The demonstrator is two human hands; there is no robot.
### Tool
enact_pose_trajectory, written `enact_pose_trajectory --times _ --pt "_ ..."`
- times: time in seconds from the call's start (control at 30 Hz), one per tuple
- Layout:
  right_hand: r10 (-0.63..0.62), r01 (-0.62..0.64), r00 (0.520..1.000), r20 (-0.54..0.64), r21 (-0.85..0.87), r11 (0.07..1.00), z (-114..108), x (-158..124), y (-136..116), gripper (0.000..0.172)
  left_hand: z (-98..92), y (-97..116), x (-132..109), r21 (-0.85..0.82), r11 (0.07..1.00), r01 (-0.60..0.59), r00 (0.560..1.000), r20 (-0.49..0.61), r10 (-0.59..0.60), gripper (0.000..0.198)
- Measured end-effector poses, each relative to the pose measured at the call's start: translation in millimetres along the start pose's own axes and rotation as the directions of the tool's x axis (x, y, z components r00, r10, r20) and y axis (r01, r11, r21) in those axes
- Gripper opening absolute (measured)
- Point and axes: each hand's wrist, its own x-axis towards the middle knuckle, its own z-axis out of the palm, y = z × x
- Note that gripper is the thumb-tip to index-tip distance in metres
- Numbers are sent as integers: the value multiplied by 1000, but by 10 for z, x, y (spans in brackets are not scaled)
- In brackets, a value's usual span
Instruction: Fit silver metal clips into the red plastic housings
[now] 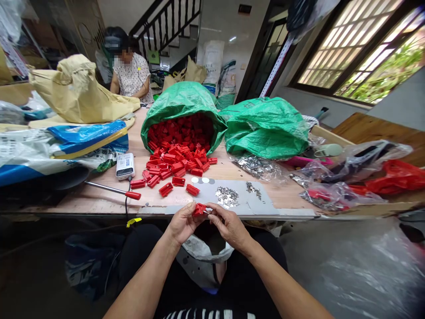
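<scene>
My left hand (pixel 183 223) is closed on a small red plastic part (pixel 199 209), held just in front of the table's edge. My right hand (pixel 229 226) is pinched at the part's right side on a small thin metal piece (pixel 206 212), too small to name for certain. Beyond the hands, several loose red plastic parts (pixel 166 189) lie on the table. Many more spill from an open green woven sack (pixel 186 95). A pile of small shiny metal pieces (pixel 227 196) rests on a grey sheet (pixel 265 204), with a smaller cluster of metal bits (pixel 253 190) to its right.
An open white bag (pixel 206 253) sits between my knees. A red-handled metal lever (pixel 133 195) and a white power bank (pixel 125 166) are on the left. Another green sack (pixel 265 126) and plastic bags (pixel 332 195) occupy the right. A co-worker (pixel 133 75) sits across the table.
</scene>
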Motion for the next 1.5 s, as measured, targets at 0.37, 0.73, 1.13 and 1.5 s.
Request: enact_pose_trajectory --times 0.37,0.73,1.13,1.5 --pt "4 -6 995 -95 -21 1000 25 -30 31 29 -11 -71 9 8 999 37 998 41 -38 15" --pt "131 -113 982 -137 136 984 -138 -57 238 37 8 -236 -25 658 747 -97 980 192 -42 28" --pt "-38 22 994 -104 -148 989 -92 287 198 18 -111 -213 19 862 502 -64 950 207 -234 38" --pt "-132 153 987 89 -299 942 202 745 137 21 -15 169 -37 480 870 -116 990 121 66 33"
